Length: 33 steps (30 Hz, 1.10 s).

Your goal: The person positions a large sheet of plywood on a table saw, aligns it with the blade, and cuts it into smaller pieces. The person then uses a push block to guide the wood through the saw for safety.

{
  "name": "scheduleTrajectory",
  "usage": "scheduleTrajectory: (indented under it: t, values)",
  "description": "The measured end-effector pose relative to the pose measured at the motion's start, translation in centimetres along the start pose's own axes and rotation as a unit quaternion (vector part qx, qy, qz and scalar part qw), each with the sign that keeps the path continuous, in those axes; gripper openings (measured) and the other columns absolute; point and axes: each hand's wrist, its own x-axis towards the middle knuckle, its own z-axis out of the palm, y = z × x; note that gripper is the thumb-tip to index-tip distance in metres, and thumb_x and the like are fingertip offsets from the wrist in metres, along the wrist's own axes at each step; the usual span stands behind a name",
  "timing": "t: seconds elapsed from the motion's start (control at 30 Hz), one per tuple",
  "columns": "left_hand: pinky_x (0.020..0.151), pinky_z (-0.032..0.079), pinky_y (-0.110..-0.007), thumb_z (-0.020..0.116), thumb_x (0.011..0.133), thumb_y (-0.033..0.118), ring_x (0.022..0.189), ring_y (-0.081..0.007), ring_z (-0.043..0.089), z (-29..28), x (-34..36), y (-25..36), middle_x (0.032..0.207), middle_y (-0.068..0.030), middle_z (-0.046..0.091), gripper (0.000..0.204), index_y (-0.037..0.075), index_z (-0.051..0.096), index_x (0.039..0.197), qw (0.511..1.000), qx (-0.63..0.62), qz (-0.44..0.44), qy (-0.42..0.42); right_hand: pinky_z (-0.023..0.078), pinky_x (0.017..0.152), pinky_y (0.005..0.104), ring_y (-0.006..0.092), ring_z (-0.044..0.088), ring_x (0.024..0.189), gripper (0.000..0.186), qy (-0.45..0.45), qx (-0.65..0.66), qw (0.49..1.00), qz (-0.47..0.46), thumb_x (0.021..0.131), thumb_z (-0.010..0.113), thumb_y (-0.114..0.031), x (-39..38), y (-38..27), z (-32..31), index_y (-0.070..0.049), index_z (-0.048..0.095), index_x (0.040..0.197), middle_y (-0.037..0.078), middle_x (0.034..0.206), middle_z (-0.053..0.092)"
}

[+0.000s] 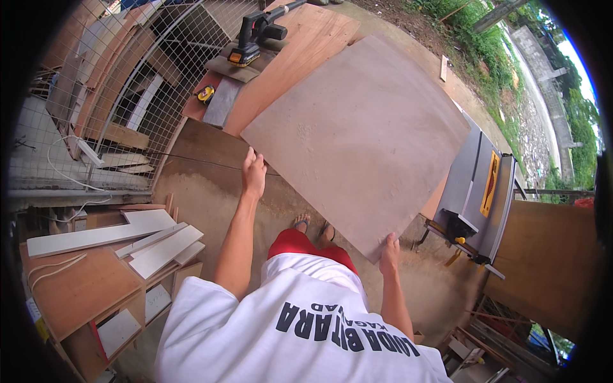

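A large square sheet of greyish-brown plywood (364,140) is held tilted in front of me, over a work table and beside a table saw. At its left edge, near the left corner, my left hand (254,173) is closed, with the fingertips showing at the rim. Close to the sheet's nearest corner, my right hand (389,254) grips the edge, thumb on the upper face and the other fingers hidden beneath. A reddish-brown wooden board (300,57) lies under and behind the sheet on the table.
The table saw (476,179) stands to the right. A cordless power tool (252,38) and a yellow tape measure (205,94) rest at the far left of the table. White board offcuts (159,246) lie on a wooden cabinet (83,287) at left. Behind wire mesh (121,83) stands stacked lumber.
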Motion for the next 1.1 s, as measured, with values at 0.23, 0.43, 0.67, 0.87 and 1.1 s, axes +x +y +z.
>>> scheduleTrajectory:
  t: [0.23, 0.43, 0.67, 0.87, 1.1]
  values:
    - [0.105, 0.046, -0.036, 0.064, 0.104, 0.047, 0.120, -0.0225, 0.059, 2.4, -12.8, -8.4, 0.126, -0.0099, 0.063, 0.053, -0.001, 0.058, 0.124, 0.991, 0.090, -0.092, 0.040, 0.059, 0.077, 0.0358, 0.0227, 0.074, 0.086, 0.041, -0.318, -0.401, 0.859, -0.006, 0.109, 0.058, -0.040, -4.0, -2.9, 0.9, -0.003, 0.069, 0.122, 0.013, 0.107, 0.075]
    - [0.121, 0.035, -0.040, 0.050, 0.110, 0.052, 0.147, -0.0304, 0.045, 4.7, -16.9, -12.1, 0.160, -0.0216, 0.046, 0.076, -0.011, 0.041, 0.153, 0.985, 0.148, -0.093, 0.012, 0.050, 0.098, 0.0441, 0.0367, 0.061, 0.112, 0.058, 0.332, -0.405, 0.831, -0.188, 0.086, 0.086, -0.031, 3.4, -10.3, -10.5, -0.002, 0.057, 0.127, 0.021, 0.120, 0.060]
    - [0.111, 0.045, -0.049, 0.043, 0.111, 0.054, 0.136, -0.0440, 0.054, 10.1, -20.2, -14.5, 0.146, -0.0344, 0.052, 0.074, -0.014, 0.047, 0.139, 0.933, 0.320, -0.017, 0.164, 0.046, 0.102, 0.0507, 0.0424, 0.056, 0.113, 0.065, 0.396, -0.318, 0.829, -0.234, 0.085, 0.086, -0.036, 13.1, -8.8, -20.9, -0.003, 0.055, 0.132, 0.025, 0.127, 0.055]
    - [0.100, 0.051, -0.052, 0.045, 0.111, 0.055, 0.117, -0.0492, 0.063, 9.7, -19.8, -18.3, 0.126, -0.0373, 0.062, 0.072, -0.015, 0.053, 0.127, 0.891, 0.414, 0.057, 0.178, 0.048, 0.093, 0.0525, 0.0421, 0.060, 0.104, 0.018, 0.330, -0.372, 0.833, -0.242, 0.092, 0.071, -0.012, 15.6, -8.8, -26.1, 0.001, 0.065, 0.104, 0.021, 0.103, 0.065]
    - [0.119, 0.039, -0.041, 0.045, 0.110, 0.055, 0.145, -0.0334, 0.049, 7.9, -19.4, -18.1, 0.158, -0.0219, 0.050, 0.076, -0.007, 0.045, 0.154, 0.947, 0.286, 0.030, 0.145, 0.048, 0.086, 0.0524, 0.0436, 0.059, 0.096, 0.010, 0.324, -0.343, 0.847, -0.244, 0.089, 0.063, 0.000, 5.6, -2.6, -26.8, 0.000, 0.060, 0.099, 0.022, 0.097, 0.061]
